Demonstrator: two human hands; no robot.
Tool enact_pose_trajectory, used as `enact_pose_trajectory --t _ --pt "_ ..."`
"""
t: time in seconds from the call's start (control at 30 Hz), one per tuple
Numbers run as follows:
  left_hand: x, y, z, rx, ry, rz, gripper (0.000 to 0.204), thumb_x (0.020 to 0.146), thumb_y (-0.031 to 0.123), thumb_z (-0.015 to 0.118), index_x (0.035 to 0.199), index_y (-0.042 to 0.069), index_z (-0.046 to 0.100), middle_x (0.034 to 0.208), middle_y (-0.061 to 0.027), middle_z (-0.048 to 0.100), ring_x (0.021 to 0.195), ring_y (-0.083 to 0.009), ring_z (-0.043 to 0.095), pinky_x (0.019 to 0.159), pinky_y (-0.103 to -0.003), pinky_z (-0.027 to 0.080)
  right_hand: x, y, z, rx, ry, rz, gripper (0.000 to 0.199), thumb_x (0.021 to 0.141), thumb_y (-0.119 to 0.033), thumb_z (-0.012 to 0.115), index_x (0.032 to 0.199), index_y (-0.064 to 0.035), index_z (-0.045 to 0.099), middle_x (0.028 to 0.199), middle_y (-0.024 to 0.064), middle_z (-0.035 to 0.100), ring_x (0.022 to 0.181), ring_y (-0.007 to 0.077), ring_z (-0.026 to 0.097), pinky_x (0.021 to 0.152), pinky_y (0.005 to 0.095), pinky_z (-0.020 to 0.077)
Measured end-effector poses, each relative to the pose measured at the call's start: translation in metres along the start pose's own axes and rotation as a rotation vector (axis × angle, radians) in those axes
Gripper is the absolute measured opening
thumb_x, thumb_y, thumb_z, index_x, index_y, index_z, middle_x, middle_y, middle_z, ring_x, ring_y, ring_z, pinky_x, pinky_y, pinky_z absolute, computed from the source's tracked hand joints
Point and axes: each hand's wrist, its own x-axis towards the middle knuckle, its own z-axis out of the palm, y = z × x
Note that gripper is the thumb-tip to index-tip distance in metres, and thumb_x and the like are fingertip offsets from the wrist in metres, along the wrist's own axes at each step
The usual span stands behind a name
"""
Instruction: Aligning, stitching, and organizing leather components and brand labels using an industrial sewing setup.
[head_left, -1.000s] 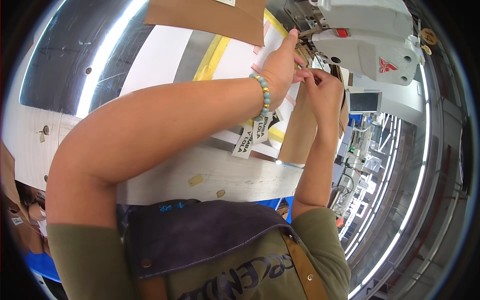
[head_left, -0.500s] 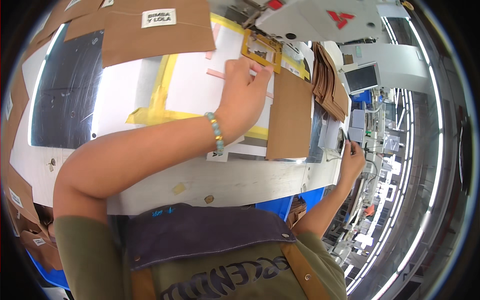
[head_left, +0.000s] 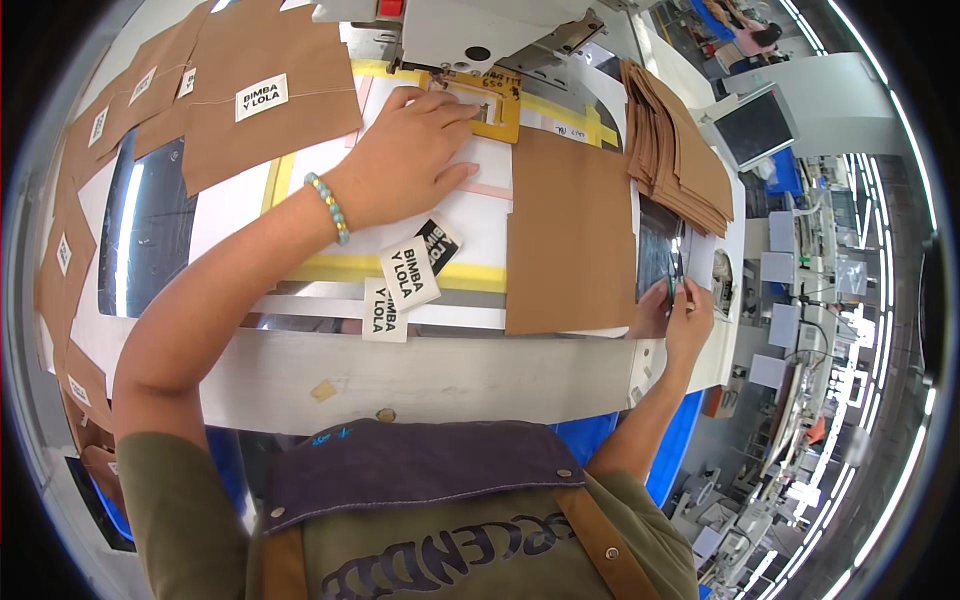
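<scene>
My left hand (head_left: 410, 150) lies flat on the white work plate, fingertips touching a yellow frame template (head_left: 482, 103) under the head of a sewing machine (head_left: 470, 30). Three small woven labels (head_left: 408, 282), white and black, lie just below that hand. A brown fabric piece (head_left: 570, 230) lies on the plate to the right. My right hand (head_left: 685, 318) is at the table's right edge, pinching a small slim tool (head_left: 672, 290) by the plate's corner.
A stack of brown fabric pieces (head_left: 675, 150) sits at the right of the machine. Several brown pieces with sewn white labels (head_left: 250, 90) spread over the left side. A small screen (head_left: 758, 125) stands at the right. The table's front edge (head_left: 400, 375) is metal.
My head has tilted down and the view shifted. My left hand moved from the machine's needle area onto the plate by the yellow frame. My right hand dropped to the table's right edge.
</scene>
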Motion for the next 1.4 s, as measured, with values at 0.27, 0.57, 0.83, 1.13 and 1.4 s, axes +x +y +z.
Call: enact_pose_trajectory --t 0.27,0.57,0.83,1.13,1.4 --pt "0.018 -0.011 -0.003 -0.023 -0.193 0.056 0.024 0.099 0.017 0.071 0.086 0.001 0.059 0.151 -0.0161 0.065 0.141 -0.035 0.054 0.121 -0.049 0.041 -0.012 -0.098 -0.013 0.214 -0.187 -0.359 0.03 0.096 -0.014 0.076 0.123 -0.0029 0.077 0.13 0.0134 0.071 0.122 0.0329 0.067 0.107 0.0427 0.0512" --pt "0.024 -0.013 -0.013 0.015 -0.21 0.129 0.015 0.093 0.008 0.075 0.09 -0.001 0.063 0.153 -0.0161 0.062 0.14 -0.0371 0.056 0.118 -0.048 0.046 -0.042 -0.156 0.003 0.179 -0.587 -0.712 0.071 0.087 -0.047 0.084 0.148 -0.015 0.067 0.167 0.0129 0.05 0.157 0.0394 0.041 0.131 0.0606 0.0219" --pt "-0.008 0.007 -0.019 0.049 -0.028 0.194 0.028 0.087 0.01 0.079 0.108 0.002 0.063 0.153 -0.0172 0.062 0.134 -0.0382 0.061 0.112 -0.048 0.051 -0.049 -0.172 0.01 0.127 -0.562 -0.663 0.072 0.099 -0.05 0.071 0.158 -0.0123 0.057 0.173 0.0167 0.041 0.161 0.0417 0.034 0.132 0.0622 0.0173" --pt "-0.031 0.081 -0.006 0.007 -0.169 0.367 0.042 0.087 0.017 0.075 0.123 -0.004 0.068 0.135 -0.0217 0.07 0.128 -0.0351 0.068 0.105 -0.042 0.057 -0.023 -0.21 0.051 0.154 -0.479 -0.679 0.07 0.103 -0.037 0.068 0.163 -0.0061 0.048 0.175 0.0196 0.036 0.162 0.043 0.031 0.132 0.0619 0.0188" --pt "-0.026 0.08 0.007 0.378 -0.117 0.418 0.037 0.085 0.012 0.07 0.117 -0.007 0.071 0.123 -0.0224 0.073 0.118 -0.0336 0.07 0.1 -0.036 0.059 -0.009 -0.207 0.051 0.335 -0.499 -0.624 0.065 0.106 -0.032 0.066 0.162 -0.0051 0.048 0.173 0.019 0.038 0.161 0.0416 0.033 0.132 0.0596 0.0211"
